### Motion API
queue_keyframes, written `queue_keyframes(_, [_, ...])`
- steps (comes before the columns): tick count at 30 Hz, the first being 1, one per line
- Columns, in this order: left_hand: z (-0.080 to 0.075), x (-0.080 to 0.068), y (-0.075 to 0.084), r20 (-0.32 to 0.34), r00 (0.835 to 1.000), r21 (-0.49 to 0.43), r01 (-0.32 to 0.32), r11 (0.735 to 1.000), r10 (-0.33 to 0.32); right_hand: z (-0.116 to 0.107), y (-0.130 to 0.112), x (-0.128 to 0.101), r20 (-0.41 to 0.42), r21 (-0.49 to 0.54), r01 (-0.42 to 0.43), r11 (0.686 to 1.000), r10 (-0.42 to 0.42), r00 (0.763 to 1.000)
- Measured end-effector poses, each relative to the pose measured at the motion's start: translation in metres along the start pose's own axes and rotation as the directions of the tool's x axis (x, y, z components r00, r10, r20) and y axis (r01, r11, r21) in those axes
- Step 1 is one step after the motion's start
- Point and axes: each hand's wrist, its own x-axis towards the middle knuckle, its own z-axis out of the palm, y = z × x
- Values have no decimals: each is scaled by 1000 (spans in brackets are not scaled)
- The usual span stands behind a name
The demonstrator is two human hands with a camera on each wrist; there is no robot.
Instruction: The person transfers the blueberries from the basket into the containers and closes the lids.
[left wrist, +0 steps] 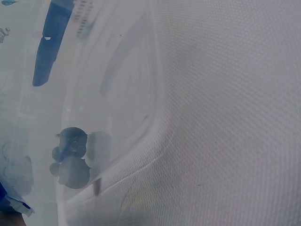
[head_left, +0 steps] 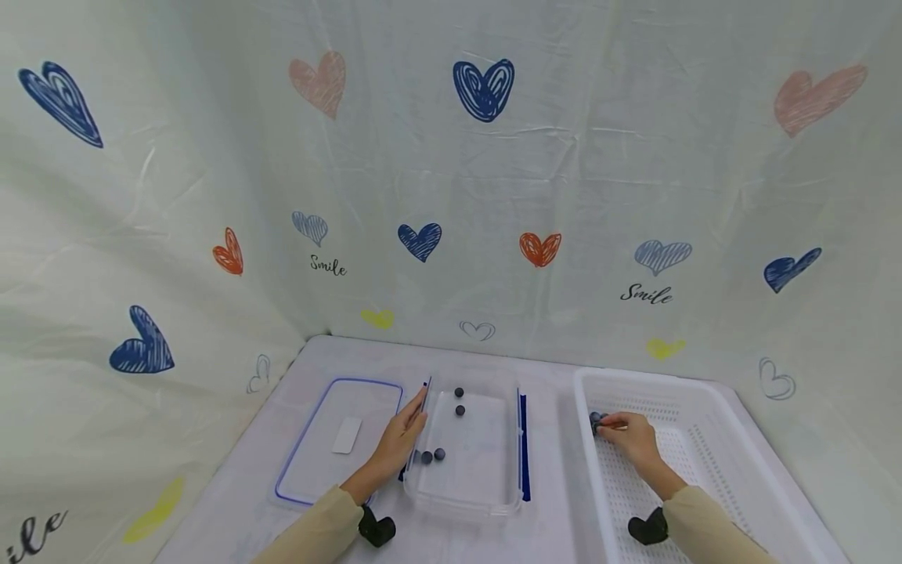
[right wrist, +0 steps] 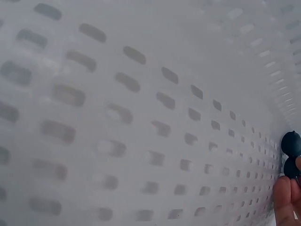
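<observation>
At the left of the table a flat lid with a blue rim is laid, and a small white label is seen on it. At about 3 o'clock from this lid stands the clear container with blue latches on its long sides. The left hand is rested against the left wall of this container, at its 9 o'clock side, with the fingers nearly straight and nothing held in them. Four dark balls are seen inside: two of them just beside the left fingers, touching each other, and two more toward 12 o'clock, near each other but apart. In the left wrist view the near pair is seen through the clear wall.

At 3 o'clock from the container the white perforated basket is placed. The right hand is lowered into its corner at 10 o'clock, where a few dark balls are gathered against the wall. The fingertips are touching the lowest ball; whether it is already pinched cannot be told, because the fingers are mostly out of the frame.

For a good pick, it is judged that one ball should be pressed lightly against the basket wall so that it cannot roll, then pinched between thumb and forefinger. The container should be kept steady by the left hand.
</observation>
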Motion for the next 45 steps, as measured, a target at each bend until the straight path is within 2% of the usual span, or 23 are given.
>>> queue_keyframes(3, [1,2,-5,0,1000,18,-3,1000,3,-2,-3,-1,-3,-7,-6,1000,6,1000])
queue_keyframes(9, [2,11,-35,-2,1000,50,-7,999,7,-7,-6,-1,-1,7,-21,1000,21,1000])
queue_keyframes(12, [1,12,-42,11,1000,49,-14,999,14,-10,-6,-1,-1,17,-22,1000,22,1000])
queue_keyframes(18, [0,11,-42,22,1000,13,-21,1000,21,-18,-10,0,15,63,-31,998,30,999])
queue_keyframes(24, [0,12,-40,21,999,19,-38,999,38,-24,-9,2,24,73,-38,997,36,999])
queue_keyframes(30, [1,12,-42,20,999,30,-29,999,29,-30,-9,2,42,113,-50,992,46,998])
queue_keyframes(39, [0,11,-40,13,999,-5,-33,999,33,-41,-26,-2,59,104,-27,994,21,998])
queue_keyframes(45, [0,10,-39,16,1000,9,-23,1000,23,-48,-34,-1,66,115,-20,993,13,998])
